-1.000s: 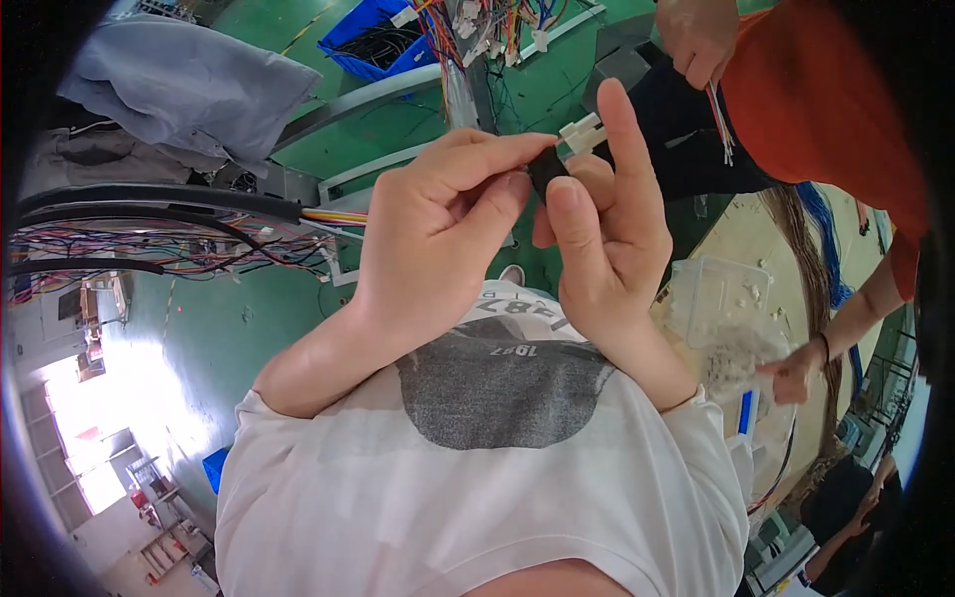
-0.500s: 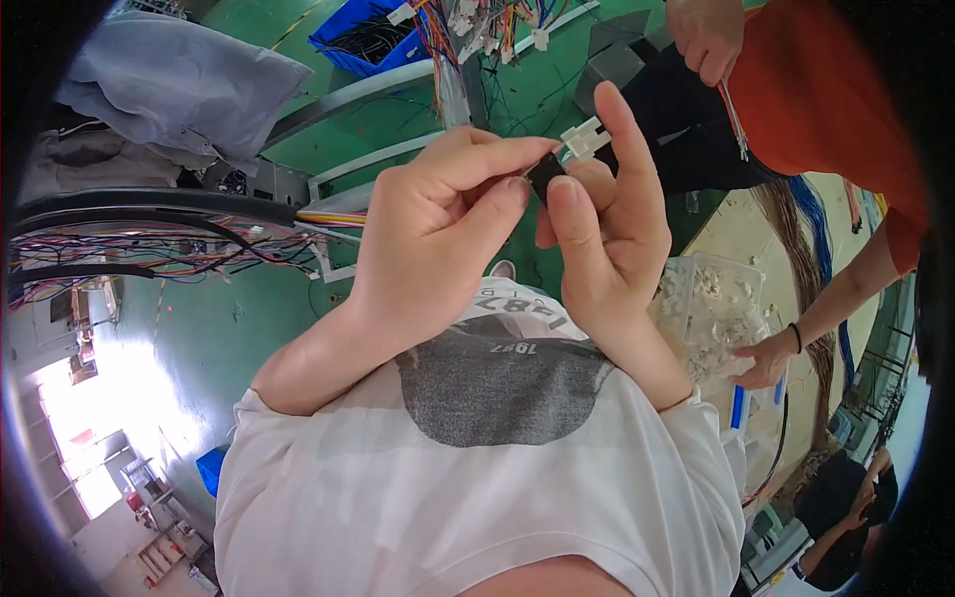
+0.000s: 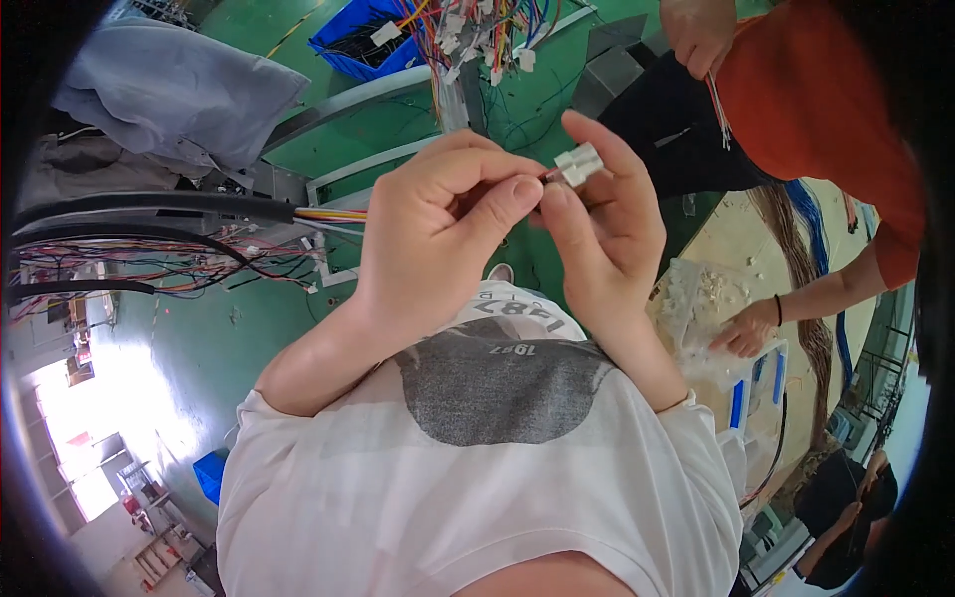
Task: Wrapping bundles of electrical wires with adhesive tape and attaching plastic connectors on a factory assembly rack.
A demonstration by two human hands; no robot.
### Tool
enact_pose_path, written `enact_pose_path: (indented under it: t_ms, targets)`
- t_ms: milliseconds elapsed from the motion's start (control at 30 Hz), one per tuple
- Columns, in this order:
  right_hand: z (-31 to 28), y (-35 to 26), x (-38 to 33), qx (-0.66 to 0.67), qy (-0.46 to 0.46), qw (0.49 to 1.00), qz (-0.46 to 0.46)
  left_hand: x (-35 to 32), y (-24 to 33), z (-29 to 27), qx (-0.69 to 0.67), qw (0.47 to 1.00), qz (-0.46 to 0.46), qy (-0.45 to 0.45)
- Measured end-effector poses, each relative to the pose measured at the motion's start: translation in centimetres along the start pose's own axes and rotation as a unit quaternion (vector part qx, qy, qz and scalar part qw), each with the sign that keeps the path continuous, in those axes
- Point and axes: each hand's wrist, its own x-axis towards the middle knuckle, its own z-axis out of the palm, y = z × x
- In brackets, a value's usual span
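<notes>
In front of my chest, my left hand (image 3: 428,219) pinches thumb against forefinger at the wire end of a white plastic plug connector (image 3: 579,164). A bit of reddish wire (image 3: 551,175) shows between the fingertips and the connector; the rest is hidden by my fingers. My right hand (image 3: 612,234) has its thumb tip against the wires just below the connector, with its fingers curled round behind and the forefinger raised beside it. Both thumb tips nearly touch. Behind my left wrist ends a black-sleeved cable (image 3: 199,203) with yellow, red and white wires coming out.
A blue bin (image 3: 370,68) with black pieces and a hanging bunch of wires with white connectors (image 3: 487,40) are at the far side. On the right, a co-worker's hand (image 3: 746,328) reaches into a clear container (image 3: 686,298) of small pale parts; the other hand (image 3: 701,35) holds wires.
The connector has turned and dropped slightly, and the black piece between my thumbs is now hidden. My right forefinger has moved left. The co-worker's lower hand has moved left over the container.
</notes>
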Motion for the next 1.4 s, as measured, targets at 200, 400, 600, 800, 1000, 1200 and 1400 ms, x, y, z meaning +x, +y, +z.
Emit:
enact_pose_path:
  t_ms: [200, 400, 600, 800, 1000, 1200, 1400]
  targets:
    - [0.3, -1.6, 0.6, 0.067, 0.016, 0.997, 0.042, -0.4, 0.0, -0.8, 0.128, 0.989, 0.079, 0.015]
    - [1.5, -2.4, 1.3, 0.168, 0.053, 0.953, 0.246, -0.5, -0.2, -1.7, 0.358, 0.893, 0.266, 0.061]
    - [2.5, -1.5, 0.9, 0.120, 0.074, 0.982, 0.123, -0.4, -1.3, -2.4, 0.364, 0.908, 0.207, 0.021]
    - [0.8, -1.5, -0.2, -0.006, 0.071, 0.991, 0.111, 0.6, -2.8, -1.7, 0.355, 0.902, 0.232, -0.082]
    - [1.4, -1.2, -0.1, 0.030, 0.041, 0.989, 0.139, -0.2, -2.8, -2.1, 0.356, 0.906, 0.207, -0.098]
    - [0.7, -0.5, 0.1, 0.114, 0.055, 0.967, 0.220, 0.3, -2.7, -0.9, 0.397, 0.879, 0.243, -0.104]
    - [0.1, -0.4, 0.5, 0.003, 0.037, 0.987, 0.157, 1.4, -4.1, -1.4, 0.325, 0.919, 0.212, -0.078]
